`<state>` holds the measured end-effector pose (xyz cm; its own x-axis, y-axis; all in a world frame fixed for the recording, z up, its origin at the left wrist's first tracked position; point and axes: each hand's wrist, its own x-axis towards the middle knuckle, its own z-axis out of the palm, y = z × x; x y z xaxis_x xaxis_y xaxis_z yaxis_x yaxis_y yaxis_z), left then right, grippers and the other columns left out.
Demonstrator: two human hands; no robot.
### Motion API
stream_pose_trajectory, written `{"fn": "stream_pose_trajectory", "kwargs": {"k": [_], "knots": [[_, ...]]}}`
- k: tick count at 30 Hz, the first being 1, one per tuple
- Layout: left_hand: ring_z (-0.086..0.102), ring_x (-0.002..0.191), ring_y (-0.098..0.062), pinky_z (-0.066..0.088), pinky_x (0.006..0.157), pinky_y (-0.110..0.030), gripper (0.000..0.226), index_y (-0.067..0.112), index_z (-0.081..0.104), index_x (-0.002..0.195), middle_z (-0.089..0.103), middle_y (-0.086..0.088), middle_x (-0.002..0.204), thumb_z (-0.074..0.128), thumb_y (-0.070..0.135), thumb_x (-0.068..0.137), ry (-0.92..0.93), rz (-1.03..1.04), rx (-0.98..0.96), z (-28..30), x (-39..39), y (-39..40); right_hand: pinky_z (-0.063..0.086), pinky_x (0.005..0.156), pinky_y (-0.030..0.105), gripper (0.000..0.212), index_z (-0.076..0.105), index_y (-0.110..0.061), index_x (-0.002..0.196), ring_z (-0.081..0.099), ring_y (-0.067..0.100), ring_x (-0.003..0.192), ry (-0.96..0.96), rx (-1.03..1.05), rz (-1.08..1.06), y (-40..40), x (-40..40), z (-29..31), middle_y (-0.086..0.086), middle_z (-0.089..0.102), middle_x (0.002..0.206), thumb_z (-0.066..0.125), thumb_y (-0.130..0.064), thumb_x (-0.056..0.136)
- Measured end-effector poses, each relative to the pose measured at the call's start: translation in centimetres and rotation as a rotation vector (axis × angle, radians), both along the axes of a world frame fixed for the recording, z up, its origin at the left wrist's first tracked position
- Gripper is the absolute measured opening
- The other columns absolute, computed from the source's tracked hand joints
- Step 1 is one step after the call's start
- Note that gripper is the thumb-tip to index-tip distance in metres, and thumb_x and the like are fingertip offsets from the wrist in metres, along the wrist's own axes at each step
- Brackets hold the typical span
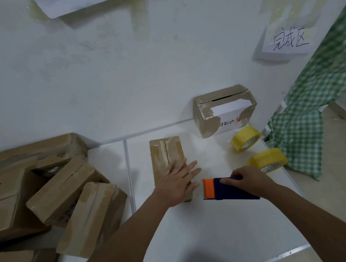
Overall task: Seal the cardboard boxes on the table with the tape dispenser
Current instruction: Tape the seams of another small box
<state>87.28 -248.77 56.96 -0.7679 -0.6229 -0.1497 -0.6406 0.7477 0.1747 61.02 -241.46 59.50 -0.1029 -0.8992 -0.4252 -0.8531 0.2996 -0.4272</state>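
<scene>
A narrow cardboard box (165, 152) lies lengthwise in the middle of the white table (228, 226), its top seam running away from me. My left hand (177, 182) presses flat on the box's near end, fingers straight and spread. My right hand (249, 179) grips the tape dispenser (227, 190), dark blue with an orange front, just right of the box's near end. Its orange end points toward the box. A pile of several cardboard boxes (69, 194) sits at the left.
Another cardboard box (211, 123) with a torn white label stands against the wall at the back right. Two yellow tape rolls (245, 138) (267, 160) lie near the table's right edge. A green checked cloth (305, 123) hangs at the right. A handwritten paper sign (287, 41) is taped on the wall.
</scene>
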Motion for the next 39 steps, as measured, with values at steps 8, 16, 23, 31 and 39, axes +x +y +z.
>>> {"fn": "stream_pose_trajectory", "kwargs": {"k": [8,16,23,31,39], "knots": [[-0.015,0.151,-0.015,-0.007,0.12,-0.053,0.066,0.039,0.007,0.157,-0.005,0.014,0.164,-0.01,0.059,0.097,-0.109,-0.034,-0.105,-2.4,0.6,-0.7,0.046,0.062,0.026,0.049,0.068,-0.024,0.093,0.061,0.008,0.074,-0.047,0.012,0.023,0.8,-1.1,0.5,-0.007,0.066,0.081,0.058,-0.07,0.08],[-0.004,0.153,-0.017,0.002,0.121,-0.053,0.064,0.035,0.019,0.156,0.01,0.012,0.164,-0.001,0.058,0.1,-0.062,-0.038,-0.097,-2.4,0.4,-0.7,0.049,0.064,0.032,0.053,0.067,-0.02,0.092,0.061,0.013,0.073,0.006,0.011,0.05,1.5,-2.5,0.1,-0.001,0.066,0.082,0.055,-0.07,0.081],[-0.003,0.153,-0.016,0.01,0.121,-0.055,0.064,0.028,0.015,0.158,0.007,0.009,0.165,0.005,0.058,0.103,-0.077,-0.016,-0.106,-2.8,0.4,-0.6,0.027,0.049,0.028,0.059,0.057,-0.015,0.086,0.052,0.018,0.069,0.312,-0.044,0.121,-1.1,1.2,-1.3,-0.001,0.05,0.07,0.044,-0.074,0.085],[0.005,0.153,-0.018,0.016,0.119,-0.055,0.063,0.021,0.021,0.157,0.013,0.007,0.165,0.011,0.054,0.105,-0.068,-0.021,-0.103,-2.6,0.4,-0.3,0.037,0.06,0.031,0.052,0.056,-0.014,0.092,0.062,0.024,0.083,0.415,0.016,-0.015,-3.3,1.4,-2.8,0.006,0.063,0.091,0.043,-0.065,0.092],[0.004,0.153,-0.018,0.015,0.12,-0.055,0.061,0.021,0.023,0.157,0.015,0.007,0.164,0.014,0.052,0.105,-0.071,-0.039,-0.089,-2.5,0.3,-0.5,0.04,0.063,0.033,0.05,0.046,-0.015,0.089,0.06,0.027,0.082,0.302,-0.1,-0.166,-3.3,3.4,-4.3,0.005,0.062,0.085,0.044,-0.064,0.092]]}}
